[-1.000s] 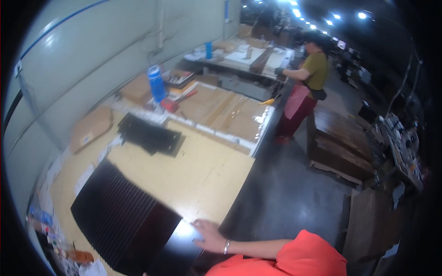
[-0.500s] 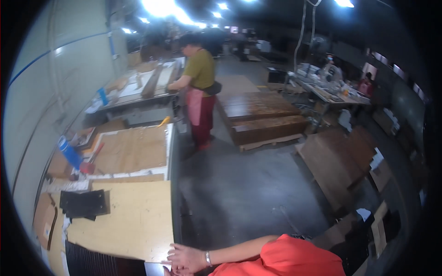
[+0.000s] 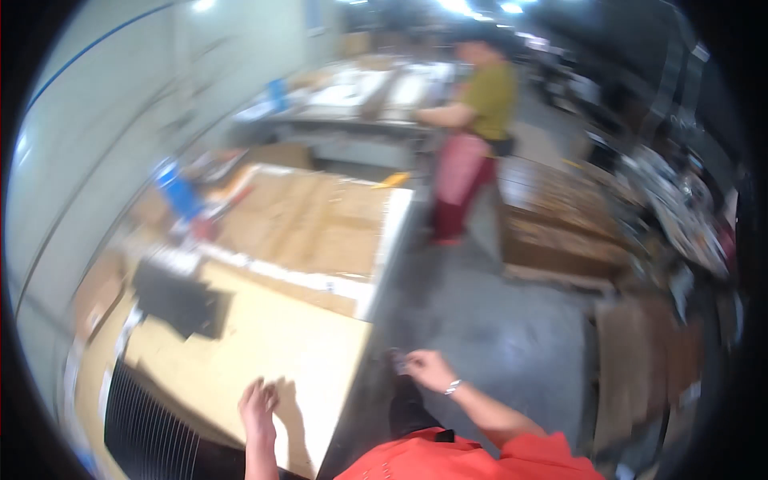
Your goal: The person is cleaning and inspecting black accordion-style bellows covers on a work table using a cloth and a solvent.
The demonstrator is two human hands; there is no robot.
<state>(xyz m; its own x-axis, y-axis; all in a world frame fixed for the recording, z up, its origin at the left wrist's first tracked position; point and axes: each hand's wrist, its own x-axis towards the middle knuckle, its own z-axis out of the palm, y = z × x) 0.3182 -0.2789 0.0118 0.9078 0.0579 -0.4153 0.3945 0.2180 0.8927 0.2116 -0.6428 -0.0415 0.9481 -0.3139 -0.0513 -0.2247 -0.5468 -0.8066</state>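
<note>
My left hand [image 3: 259, 406] is raised just over the pale yellow board [image 3: 296, 344] on the workbench and casts a shadow on it. Its fingers are loosely bent, and I see nothing in them. Off the bench's right edge, in front of my body, is my right hand [image 3: 430, 370], with a silver band on the wrist. Its fingertips are closed around a small, blurred thing that I cannot make out. A black ribbed panel [image 3: 152, 416] lies at the near left of the bench, close to my left hand. Dark flat pieces [image 3: 182, 298] rest farther back on the board.
Behind the board lies a brown cardboard-covered surface [image 3: 304, 220] with a blue bottle [image 3: 178, 190] and a yellow-handled tool [image 3: 392, 181]. A co-worker [image 3: 480, 120] stands at the far bench. Stacked brown panels [image 3: 564, 232] stand on the floor to the right.
The view has swung left and down. My hands, together at the board's near edge before, are now apart: the left over the board, the right off the bench's edge.
</note>
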